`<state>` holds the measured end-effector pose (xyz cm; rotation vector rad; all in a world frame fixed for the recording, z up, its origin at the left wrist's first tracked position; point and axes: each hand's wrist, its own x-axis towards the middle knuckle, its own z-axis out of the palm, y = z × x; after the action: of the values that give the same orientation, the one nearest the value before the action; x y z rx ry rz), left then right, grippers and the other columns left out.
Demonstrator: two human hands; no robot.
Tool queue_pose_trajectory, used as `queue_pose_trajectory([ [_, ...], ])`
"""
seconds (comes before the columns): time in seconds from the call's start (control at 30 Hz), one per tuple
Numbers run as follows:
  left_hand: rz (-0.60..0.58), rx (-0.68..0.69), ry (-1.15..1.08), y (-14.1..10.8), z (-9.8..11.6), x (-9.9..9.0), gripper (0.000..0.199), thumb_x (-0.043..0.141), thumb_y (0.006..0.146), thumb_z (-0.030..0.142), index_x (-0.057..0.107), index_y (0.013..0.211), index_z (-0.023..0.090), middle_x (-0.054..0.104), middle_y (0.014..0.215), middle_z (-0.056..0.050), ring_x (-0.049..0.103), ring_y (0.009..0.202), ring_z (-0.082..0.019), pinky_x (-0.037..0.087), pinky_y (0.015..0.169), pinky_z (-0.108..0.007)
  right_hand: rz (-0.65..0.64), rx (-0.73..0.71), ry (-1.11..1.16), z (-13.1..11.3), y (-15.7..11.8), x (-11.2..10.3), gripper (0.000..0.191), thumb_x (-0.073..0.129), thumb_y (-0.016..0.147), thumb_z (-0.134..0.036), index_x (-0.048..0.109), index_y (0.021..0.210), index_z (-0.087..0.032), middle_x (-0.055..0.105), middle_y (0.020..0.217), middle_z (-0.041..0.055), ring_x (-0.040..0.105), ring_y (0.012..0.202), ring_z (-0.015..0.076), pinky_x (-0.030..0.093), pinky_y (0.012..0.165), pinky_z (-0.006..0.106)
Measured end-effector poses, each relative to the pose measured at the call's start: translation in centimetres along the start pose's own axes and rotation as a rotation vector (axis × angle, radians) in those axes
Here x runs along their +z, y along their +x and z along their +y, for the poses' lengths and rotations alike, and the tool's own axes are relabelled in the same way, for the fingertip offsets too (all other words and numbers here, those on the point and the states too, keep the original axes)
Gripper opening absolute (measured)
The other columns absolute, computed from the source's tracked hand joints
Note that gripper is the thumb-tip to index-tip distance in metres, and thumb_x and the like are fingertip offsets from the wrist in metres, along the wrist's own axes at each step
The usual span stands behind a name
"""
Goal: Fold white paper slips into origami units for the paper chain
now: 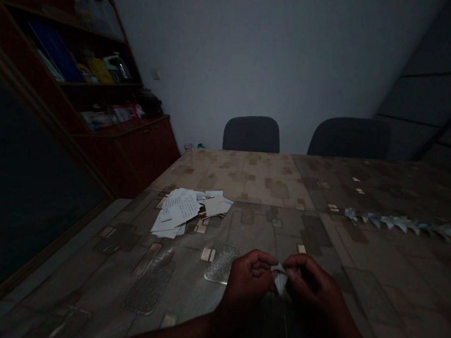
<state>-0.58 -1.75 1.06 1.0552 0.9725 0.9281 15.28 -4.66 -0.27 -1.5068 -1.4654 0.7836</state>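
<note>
Between my two hands is a small piece of folded paper, pale and pointed at its lower end. My left hand pinches it from the left with thumb and fingers. From the other side my right hand grips its edge, fingers curled. Both hands are just above the near part of the table. Dim light hides the fine folds. To the right lies a row of small folded paper pieces. Further left is a loose pile of paper sheets, some with printed writing.
A patterned cloth covers the table. Two grey chairs stand at its far side before a pale wall. On the left rises a reddish-brown cabinet with cluttered shelves, including a blue folder and a kettle.
</note>
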Motion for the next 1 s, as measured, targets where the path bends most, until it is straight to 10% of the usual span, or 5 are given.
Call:
queue_pose_trajectory([
  [1.0,-0.073,0.054,0.056,0.06,0.2,-0.49,0.019,0.065,0.077,0.029,0.07,0.08,0.01,0.066,0.069,-0.004,0.06,0.064,-0.015,0.045,0.061,-0.023,-0.139,0.026,0.105,0.48,0.3,-0.07,0.011,0.06,0.077,-0.031,0.062,0.08,-0.021,0.058,0.066,-0.0012,0.055,0.062,0.017,0.043,0.055,0.026],
])
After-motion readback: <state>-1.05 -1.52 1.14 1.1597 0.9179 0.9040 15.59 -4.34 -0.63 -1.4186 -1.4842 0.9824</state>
